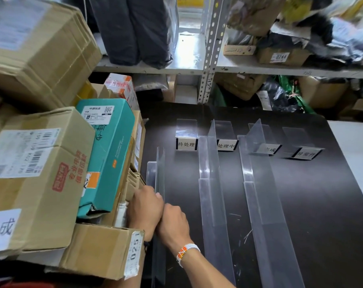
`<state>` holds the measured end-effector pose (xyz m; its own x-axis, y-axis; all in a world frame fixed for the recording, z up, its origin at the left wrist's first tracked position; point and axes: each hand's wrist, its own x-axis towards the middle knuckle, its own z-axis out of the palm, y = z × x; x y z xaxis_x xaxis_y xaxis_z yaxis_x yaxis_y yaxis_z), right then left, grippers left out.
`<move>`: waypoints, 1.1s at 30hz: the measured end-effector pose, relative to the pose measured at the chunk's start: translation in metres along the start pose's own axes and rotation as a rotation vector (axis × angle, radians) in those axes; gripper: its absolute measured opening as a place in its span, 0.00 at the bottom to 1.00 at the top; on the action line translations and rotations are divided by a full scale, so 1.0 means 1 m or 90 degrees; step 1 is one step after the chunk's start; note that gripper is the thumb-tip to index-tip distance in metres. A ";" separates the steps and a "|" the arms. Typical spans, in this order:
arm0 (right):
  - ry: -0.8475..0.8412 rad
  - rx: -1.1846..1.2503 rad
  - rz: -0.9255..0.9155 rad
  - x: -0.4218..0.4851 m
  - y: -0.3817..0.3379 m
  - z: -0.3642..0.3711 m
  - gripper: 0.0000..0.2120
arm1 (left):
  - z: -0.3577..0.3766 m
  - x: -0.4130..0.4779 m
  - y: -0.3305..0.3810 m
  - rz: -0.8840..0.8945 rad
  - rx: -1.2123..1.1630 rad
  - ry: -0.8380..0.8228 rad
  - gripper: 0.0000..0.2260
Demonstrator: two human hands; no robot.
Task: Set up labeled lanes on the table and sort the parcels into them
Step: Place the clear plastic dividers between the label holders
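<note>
A black table (313, 204) carries three clear acrylic dividers running front to back. My left hand (144, 206) and my right hand (173, 222) sit side by side, both closed on the near part of the leftmost divider (160, 169), which stands on edge by the parcel pile. Two more dividers (211, 183) (259, 183) stand to the right. Several label stands line the far end: one (186, 144), a second (227, 145), a third (270, 150) and a fourth (306, 154). Parcels crowd the left: a teal box (108, 154) and a brown carton (41, 173).
A carton marked 0251 (105, 250) lies under my left forearm at the table's left edge. Metal shelving (207, 59) packed with bags and boxes rises behind the table. A white surface (355, 152) adjoins the table on the right. My right wrist wears a beaded bracelet (187, 251).
</note>
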<state>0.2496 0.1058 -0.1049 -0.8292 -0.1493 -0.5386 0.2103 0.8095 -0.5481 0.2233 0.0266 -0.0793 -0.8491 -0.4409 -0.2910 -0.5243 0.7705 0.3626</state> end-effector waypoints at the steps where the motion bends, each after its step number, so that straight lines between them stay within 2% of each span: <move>1: 0.000 0.004 0.001 -0.001 -0.001 -0.001 0.12 | -0.003 -0.003 0.001 -0.001 0.022 0.001 0.11; 4: 0.004 -0.027 0.010 -0.008 -0.004 -0.012 0.11 | -0.006 -0.010 0.002 0.008 0.029 0.040 0.10; 6: 0.034 -0.022 0.020 -0.015 -0.005 -0.024 0.11 | -0.007 -0.013 0.002 0.015 0.009 0.067 0.10; 10: 0.120 -0.029 0.014 -0.027 0.002 -0.060 0.06 | -0.006 -0.014 0.006 0.011 0.004 0.069 0.09; 15: 0.188 0.012 -0.042 -0.047 0.018 -0.105 0.15 | 0.005 -0.016 0.001 -0.008 0.032 0.048 0.09; 20: 0.219 0.123 -0.112 -0.076 0.051 -0.159 0.16 | 0.016 -0.024 0.009 -0.064 0.030 0.073 0.09; 22: 0.230 0.152 -0.145 -0.089 0.072 -0.184 0.15 | 0.024 -0.028 0.017 -0.074 0.036 0.107 0.13; 24: 0.253 0.161 -0.180 -0.102 0.096 -0.211 0.15 | 0.033 -0.033 0.033 -0.079 0.046 0.139 0.18; 28: 0.279 0.175 -0.205 -0.119 0.151 -0.263 0.15 | 0.044 -0.045 0.079 -0.084 0.044 0.178 0.22; 33: 0.325 0.172 -0.185 -0.117 0.206 -0.310 0.14 | 0.044 -0.064 0.161 0.062 0.013 0.257 0.25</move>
<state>0.2294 0.4662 0.0438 -1.0000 0.0017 -0.0077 0.0072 0.5955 -0.8033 0.1965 0.1988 -0.0412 -0.8535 -0.5080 0.1157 -0.4429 0.8244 0.3524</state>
